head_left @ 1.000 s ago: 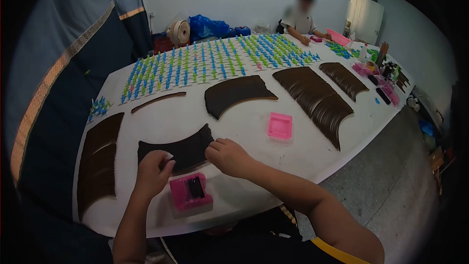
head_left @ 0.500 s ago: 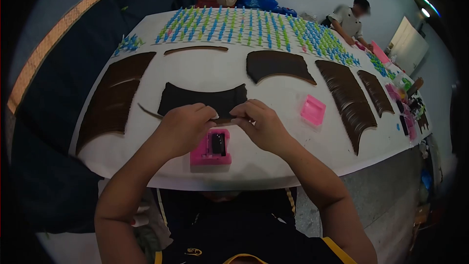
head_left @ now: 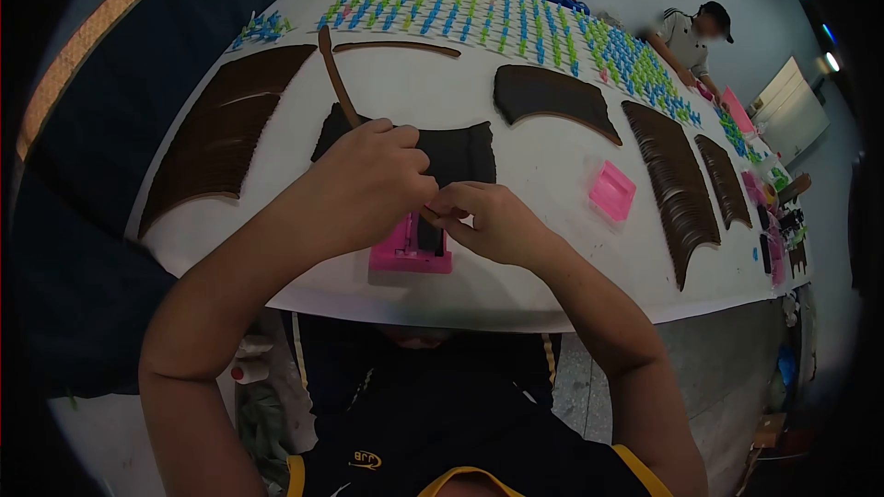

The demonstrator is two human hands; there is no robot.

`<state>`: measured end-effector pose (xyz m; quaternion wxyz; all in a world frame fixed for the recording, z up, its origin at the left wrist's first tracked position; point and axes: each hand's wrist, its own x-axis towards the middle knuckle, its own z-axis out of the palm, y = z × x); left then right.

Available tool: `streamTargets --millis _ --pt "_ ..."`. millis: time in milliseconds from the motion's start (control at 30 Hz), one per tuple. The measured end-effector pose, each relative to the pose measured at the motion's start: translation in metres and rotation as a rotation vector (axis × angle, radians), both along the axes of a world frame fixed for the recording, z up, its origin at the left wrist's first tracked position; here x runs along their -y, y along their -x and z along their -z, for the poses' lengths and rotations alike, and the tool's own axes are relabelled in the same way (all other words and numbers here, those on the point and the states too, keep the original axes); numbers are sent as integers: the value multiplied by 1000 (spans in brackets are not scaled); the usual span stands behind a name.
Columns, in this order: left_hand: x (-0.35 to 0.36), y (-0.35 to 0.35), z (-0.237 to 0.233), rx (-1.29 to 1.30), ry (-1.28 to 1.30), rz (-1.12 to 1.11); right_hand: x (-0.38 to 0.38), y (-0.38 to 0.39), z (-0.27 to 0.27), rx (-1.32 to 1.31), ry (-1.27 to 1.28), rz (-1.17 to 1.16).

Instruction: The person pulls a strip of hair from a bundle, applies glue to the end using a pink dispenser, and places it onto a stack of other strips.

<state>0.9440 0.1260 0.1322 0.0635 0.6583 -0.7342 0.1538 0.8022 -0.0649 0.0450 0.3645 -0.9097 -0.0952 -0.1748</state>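
Observation:
A long thin brown strip (head_left: pixel 337 81) rises past my left hand (head_left: pixel 382 175), whose closed fingers are wrapped round its lower part. Close against it, my right hand (head_left: pixel 479 219) pinches a small brown end of a strip. Both hands are over the near edge of a dark curved sheet (head_left: pixel 456 152). Partly hidden just below them is a pink holder (head_left: pixel 412 260) with a black block (head_left: pixel 430 237) in it.
Brown ridged sheets lie at left (head_left: pixel 221 129) and right (head_left: pixel 677 184). A dark sheet (head_left: pixel 557 101), a thin strip (head_left: pixel 396 47) and a pink tray (head_left: pixel 611 191) are nearer the middle. Rows of blue and green pieces (head_left: pixel 460 14) stand behind. A person (head_left: pixel 686 41) is at the far right.
The strip now stands up beyond my left hand instead of trailing to the left. My hands have come together over the pink holder. The view has shifted.

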Motion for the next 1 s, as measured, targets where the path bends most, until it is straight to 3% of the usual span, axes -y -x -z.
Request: streamTargets --millis 267,667,1000 --pt "5 -2 2 113 -87 -10 -3 -13 15 24 -2 3" --pt "3 -5 5 63 -42 -10 -8 -13 11 -23 -37 47" --pt "-17 -17 48 -62 41 0 4 -2 17 39 104 -17"
